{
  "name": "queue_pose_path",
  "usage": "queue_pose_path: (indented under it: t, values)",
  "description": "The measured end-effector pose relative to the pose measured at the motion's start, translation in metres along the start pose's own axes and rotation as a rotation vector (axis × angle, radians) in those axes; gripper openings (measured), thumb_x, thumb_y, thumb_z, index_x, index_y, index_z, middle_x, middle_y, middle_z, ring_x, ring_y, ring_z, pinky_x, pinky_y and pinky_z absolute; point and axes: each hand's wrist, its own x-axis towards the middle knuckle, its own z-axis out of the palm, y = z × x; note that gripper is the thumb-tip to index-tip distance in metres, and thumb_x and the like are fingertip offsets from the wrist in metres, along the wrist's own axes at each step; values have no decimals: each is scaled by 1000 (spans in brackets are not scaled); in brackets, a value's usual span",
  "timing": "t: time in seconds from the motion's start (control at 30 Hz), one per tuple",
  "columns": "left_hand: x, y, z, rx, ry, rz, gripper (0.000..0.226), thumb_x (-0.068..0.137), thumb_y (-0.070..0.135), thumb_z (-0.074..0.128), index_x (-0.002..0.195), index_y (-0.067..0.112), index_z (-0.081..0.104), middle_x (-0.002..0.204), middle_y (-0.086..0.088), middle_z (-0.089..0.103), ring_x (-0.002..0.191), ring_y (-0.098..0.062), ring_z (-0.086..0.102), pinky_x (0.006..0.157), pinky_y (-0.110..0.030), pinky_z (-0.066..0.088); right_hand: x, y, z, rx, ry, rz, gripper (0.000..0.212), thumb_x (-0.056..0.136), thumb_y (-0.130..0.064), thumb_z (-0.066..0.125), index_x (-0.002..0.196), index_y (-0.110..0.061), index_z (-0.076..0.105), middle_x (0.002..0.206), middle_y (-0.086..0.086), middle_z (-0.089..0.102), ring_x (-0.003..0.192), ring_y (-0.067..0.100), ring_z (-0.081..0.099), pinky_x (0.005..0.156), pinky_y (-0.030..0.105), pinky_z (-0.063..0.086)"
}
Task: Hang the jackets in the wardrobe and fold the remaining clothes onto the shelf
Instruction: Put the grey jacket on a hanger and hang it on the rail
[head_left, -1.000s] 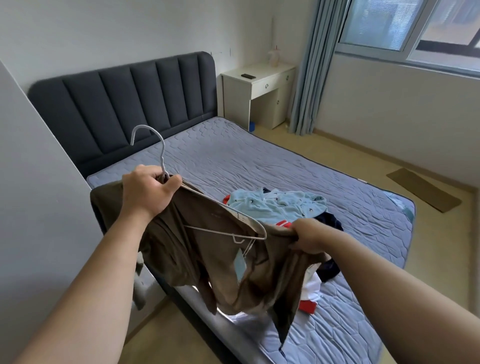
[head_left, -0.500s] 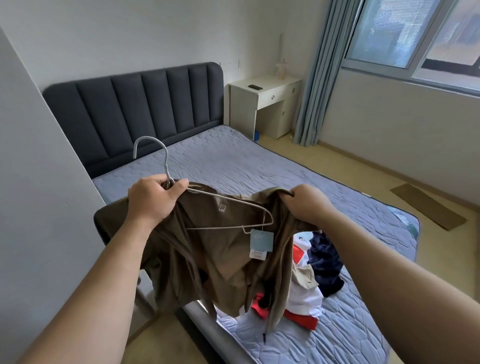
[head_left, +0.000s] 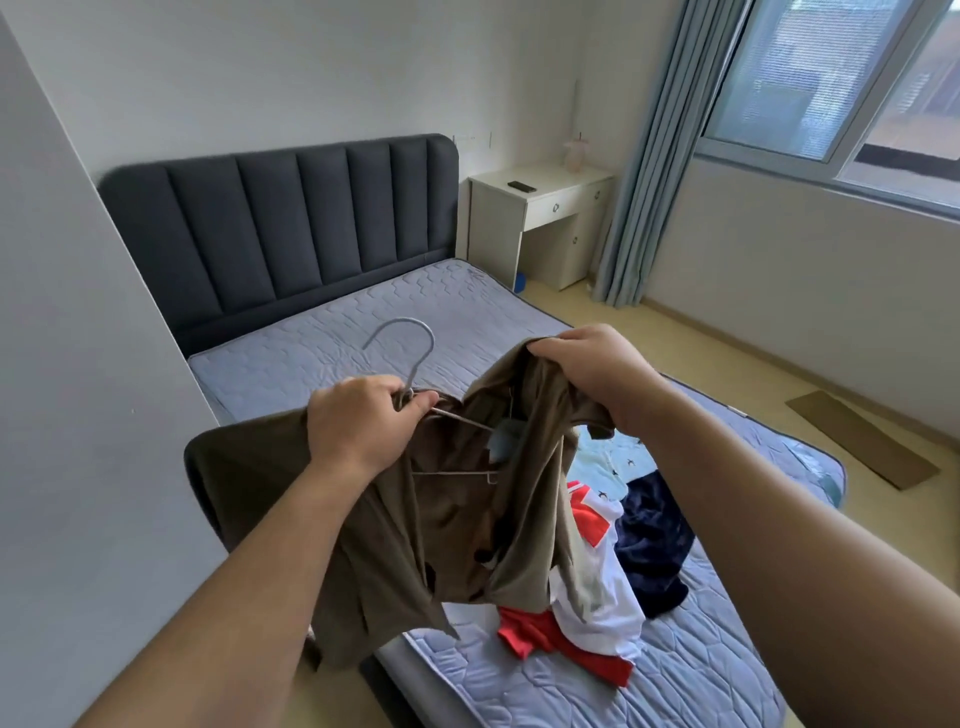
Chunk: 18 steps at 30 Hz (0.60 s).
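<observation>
Since half a second back, my right hand has lifted its bunch of the brown jacket up over the right arm of the wire hanger, so that shoulder now stands above the hanger's neck. The bed fills the middle of the head view, and I am working over its near corner. The jacket is held in the air there, with its left shoulder draped out to my left and its body and sleeve hanging down toward the mattress edge. Behind and below it a heap of other clothes, white, red, pale blue and navy, lies on the mattress waiting to be folded. No wardrobe shows that I can be sure of. The risk I see is the right shoulder missing the wire: the cloth is bunched, so the hanger's end could catch inside the sleeve or slide out through the neck opening, and the jacket would then hang by one side and slip off. The left hand is closed tight, pinching the hanger's neck together with the collar cloth. The right hand is curled closed over the gathered shoulder fabric. A pale tag peeks out between the folds.
</observation>
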Motion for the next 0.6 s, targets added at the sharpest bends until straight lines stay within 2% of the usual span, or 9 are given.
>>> queue_pose_path:
  t: [0.07, 0.13, 0.23, 0.37, 0.47, 0.53, 0.6]
  values:
    - [0, 7, -1, -26, 12, -35, 62, 88, 70, 56, 54, 22, 38, 51, 10, 42, 59, -21, 45, 61, -33, 33, -3, -8, 0, -50, -73, -17, 25, 83, -46, 70, 79, -22, 78, 72, 3, 74, 57, 15, 68, 56, 33, 60]
    - [2, 13, -2, -90, 7, -104, 64, 87, 73, 55, 55, 19, 44, 52, 7, 48, 59, -22, 50, 53, -30, 31, -6, -11, 5, -145, -122, -40, 24, 83, -47, 69, 77, -25, 78, 66, -5, 72, 61, 13, 68, 46, 24, 54]
    - [4, 20, -3, -146, -16, -161, 64, 87, 75, 53, 57, 19, 47, 55, 7, 53, 63, -22, 55, 50, -30, 33, -8, -9, 17, -165, -117, -51, 22, 86, -44, 66, 75, -28, 78, 63, -9, 69, 66, 12, 67, 43, 19, 48]
    - [8, 23, -4, -219, -49, -163, 63, 87, 74, 53, 58, 18, 48, 53, 5, 53, 58, -14, 52, 49, -29, 30, -10, 5, 40, -81, -158, -55, 18, 88, -39, 66, 80, -30, 79, 68, -9, 70, 70, 10, 66, 54, 23, 50]
    - [13, 19, -6, -391, -108, -170, 63, 88, 69, 57, 61, 13, 54, 52, 1, 55, 56, -19, 56, 50, -36, 41, -13, 23, 54, -6, -219, -68, 10, 85, -26, 70, 82, -30, 79, 68, -13, 71, 63, -2, 64, 59, 13, 52]
    - [14, 17, -8, -498, -138, -178, 59, 90, 65, 61, 65, 11, 58, 54, -1, 58, 56, -19, 56, 56, -40, 46, -17, 32, 59, 112, -310, -11, 20, 82, -17, 72, 93, -33, 78, 71, -11, 74, 65, 3, 69, 66, 18, 58]
    - [13, 16, -8, -592, -156, -187, 56, 89, 62, 64, 66, 12, 60, 54, 0, 57, 53, -13, 52, 58, -38, 46, -19, 39, 60, 183, -365, 6, 35, 76, -10, 72, 106, -28, 77, 68, -7, 72, 59, 8, 66, 59, 23, 55]
